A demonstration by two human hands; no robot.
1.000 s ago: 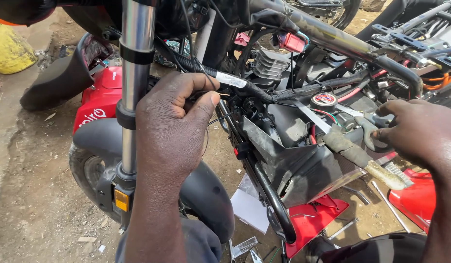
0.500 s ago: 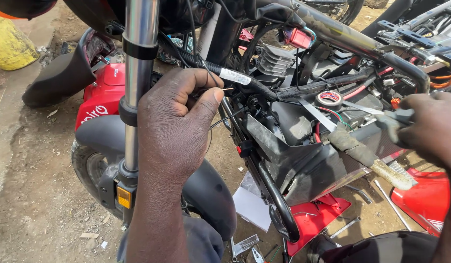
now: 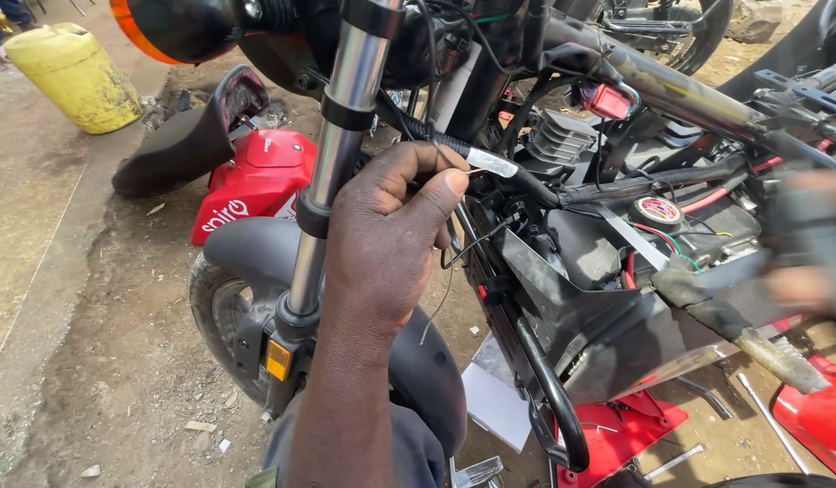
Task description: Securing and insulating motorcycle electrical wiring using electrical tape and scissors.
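Harness (image 3: 526, 185), beside the fork (image 3: 332, 154), stayed pinched in the left hand (image 3: 386, 239) fingers while the right hand (image 3: 811, 248), near the battery (image 3: 698, 226) before, had swung away, blurred, its grip impossible to tell.

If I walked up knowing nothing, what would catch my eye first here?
Probably the left hand in the middle, pinching a black cable beside the shiny fork tube of a stripped motorbike. Then the bright red panel lying on the dirt behind the front wheel, and the yellow jerrycan at the top left. The right hand is only a blur at the right edge.
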